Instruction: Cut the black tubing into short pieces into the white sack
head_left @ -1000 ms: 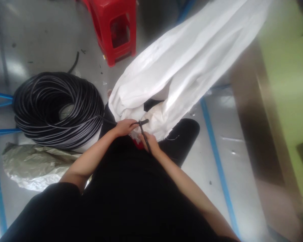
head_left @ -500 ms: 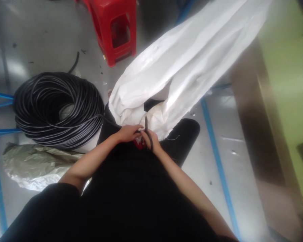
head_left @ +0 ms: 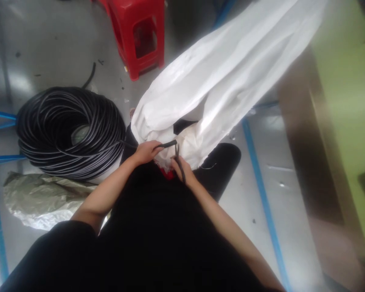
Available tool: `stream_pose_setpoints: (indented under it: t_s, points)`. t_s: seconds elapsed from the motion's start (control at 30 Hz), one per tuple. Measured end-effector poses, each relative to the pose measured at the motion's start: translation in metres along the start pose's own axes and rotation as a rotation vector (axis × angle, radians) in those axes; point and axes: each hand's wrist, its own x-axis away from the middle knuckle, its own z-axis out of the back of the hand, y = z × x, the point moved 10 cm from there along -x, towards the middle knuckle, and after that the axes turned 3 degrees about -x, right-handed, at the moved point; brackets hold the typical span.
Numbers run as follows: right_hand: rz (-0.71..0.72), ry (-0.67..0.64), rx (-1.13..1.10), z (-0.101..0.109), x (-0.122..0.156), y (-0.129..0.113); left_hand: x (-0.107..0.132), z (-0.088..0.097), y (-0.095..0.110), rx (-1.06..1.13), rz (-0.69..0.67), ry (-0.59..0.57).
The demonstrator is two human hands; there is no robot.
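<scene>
My left hand (head_left: 148,152) is closed around a black cable (head_left: 169,144), whose free end sticks out to the right past my fingers. From the other side of that hand the cable runs left to a big black coil (head_left: 69,132) on the floor. A pair of scissors (head_left: 180,165) is gripped in my right hand (head_left: 185,170). Their blades point up and stand slightly parted, right by the cable's end. Under both hands lies the gathered mouth of a white woven sack (head_left: 188,140), resting over my lap. Something red (head_left: 168,174) shows between my hands, mostly hidden.
A red plastic stool (head_left: 140,36) stands beyond the sack. Crumpled greyish plastic (head_left: 45,198) lies below the coil at left. Blue tape (head_left: 264,198) marks the floor at right, beside a brown and green surface (head_left: 346,101). Small black scraps (head_left: 101,62) dot the floor.
My left hand has moved a little left and up, away from my right hand, and the cable's end now shows beside the blades. My right hand has barely moved.
</scene>
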Motion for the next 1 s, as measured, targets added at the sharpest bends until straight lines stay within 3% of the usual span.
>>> stream_pose_setpoints:
  t_s: [0.2,0.43,0.67,1.0]
  points:
    - [0.02,-0.099,0.33,-0.014,-0.002,-0.003,-0.001,-0.007,0.006,0.025,-0.053,-0.039]
    - [0.04,-0.091,0.291,-0.013,0.0,-0.006,-0.001,-0.019,0.013,-0.009,-0.058,-0.143]
    - [0.044,-0.009,0.282,-0.008,0.001,-0.007,-0.006,-0.02,0.009,0.036,-0.059,-0.138]
    - [0.065,-0.009,0.271,-0.009,0.0,-0.005,-0.005,-0.024,-0.001,0.06,-0.046,-0.15]
